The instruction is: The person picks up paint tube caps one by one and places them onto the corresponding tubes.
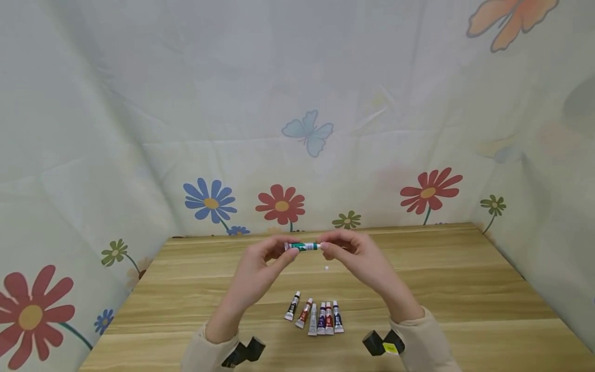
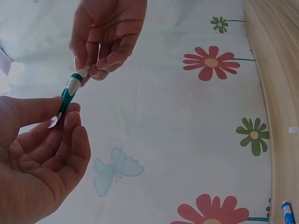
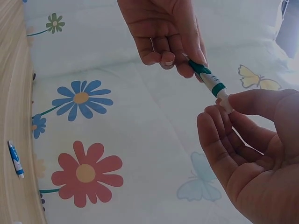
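Between both hands, raised over the table, is a small green-and-silver paint tube (image 1: 305, 247), roughly level in the head view. My left hand (image 1: 260, 266) pinches its flat crimped end between thumb and fingers. At the other end, my right hand (image 1: 360, 258) pinches the white cap (image 3: 225, 101) with thumb and forefinger, partly covering it. A small white piece (image 1: 326, 268) lies on the table below the hands. Nearer the front, several paint tubes lie side by side, among them a black one (image 1: 292, 306), an orange-red one (image 1: 304, 313) and a dark blue one (image 1: 338, 316).
The wooden table (image 1: 186, 289) meets a flower-printed cloth (image 1: 260, 77) at the back and sides. In the left wrist view another blue-and-white tube (image 2: 288, 213) lies on the tabletop. Both forearms wear light sleeves with dark wrist devices (image 1: 383, 343).
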Demonstrator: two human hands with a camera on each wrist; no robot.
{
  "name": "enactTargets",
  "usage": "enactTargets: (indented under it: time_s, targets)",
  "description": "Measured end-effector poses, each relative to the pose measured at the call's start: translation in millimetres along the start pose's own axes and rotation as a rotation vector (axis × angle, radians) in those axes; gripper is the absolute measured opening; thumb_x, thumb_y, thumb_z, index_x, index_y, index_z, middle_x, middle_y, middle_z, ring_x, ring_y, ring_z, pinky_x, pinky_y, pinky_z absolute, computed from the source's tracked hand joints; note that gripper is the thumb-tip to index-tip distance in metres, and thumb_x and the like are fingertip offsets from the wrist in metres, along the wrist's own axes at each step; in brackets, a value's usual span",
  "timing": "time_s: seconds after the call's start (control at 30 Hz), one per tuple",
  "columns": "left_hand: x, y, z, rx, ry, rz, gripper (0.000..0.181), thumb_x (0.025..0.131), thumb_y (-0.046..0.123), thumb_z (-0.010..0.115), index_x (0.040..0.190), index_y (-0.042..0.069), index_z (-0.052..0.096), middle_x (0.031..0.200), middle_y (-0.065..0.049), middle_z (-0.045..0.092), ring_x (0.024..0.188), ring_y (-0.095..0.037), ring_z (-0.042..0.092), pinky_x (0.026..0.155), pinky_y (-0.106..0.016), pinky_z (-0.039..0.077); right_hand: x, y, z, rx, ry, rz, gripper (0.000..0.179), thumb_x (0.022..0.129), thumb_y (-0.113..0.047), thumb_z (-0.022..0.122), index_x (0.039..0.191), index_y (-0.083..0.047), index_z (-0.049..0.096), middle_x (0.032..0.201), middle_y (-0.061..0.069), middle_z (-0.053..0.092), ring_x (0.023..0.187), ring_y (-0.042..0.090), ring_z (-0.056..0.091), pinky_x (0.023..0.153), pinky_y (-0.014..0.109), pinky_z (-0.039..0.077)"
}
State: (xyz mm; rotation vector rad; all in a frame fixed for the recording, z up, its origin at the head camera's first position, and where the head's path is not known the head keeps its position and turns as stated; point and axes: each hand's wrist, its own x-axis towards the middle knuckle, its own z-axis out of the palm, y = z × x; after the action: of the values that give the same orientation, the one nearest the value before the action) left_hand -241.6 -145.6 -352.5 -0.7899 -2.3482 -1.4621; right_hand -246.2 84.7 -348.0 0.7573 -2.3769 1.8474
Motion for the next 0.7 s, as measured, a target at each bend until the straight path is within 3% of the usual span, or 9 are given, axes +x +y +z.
enactTargets:
  time_s: [0.47,0.7]
  targets:
    - [-2.1,2.3,5.7,0.031,0.017,-0.025,0.021,0.088,0.035,0.063,0.108,0.026,0.065,0.082,0.009,0.060,0.070,-0.013,0.054,0.063,-0.029,0.048,-3.0,2.5,0.3,0.008,0.013,-0.043,0.022,0.090,-0.031,0.062,0.106,-0.018,0.067,0.099,0.002,0.064,0.088,0.027,0.061,0.074,0.039,0.050]
    - [-3.0,4.3,7.0,0.028,0.007,-0.017,0.022,0.088,0.035,0.062,0.108,0.026,0.065,0.083,0.007,0.061,0.070,-0.013,0.054,0.061,-0.028,0.047,-2.3,2.8,-0.1,0.045,0.036,0.001,0.028,0.089,-0.032,0.063,0.109,-0.013,0.066,0.098,0.006,0.066,0.087,0.026,0.063,0.079,0.037,0.051]
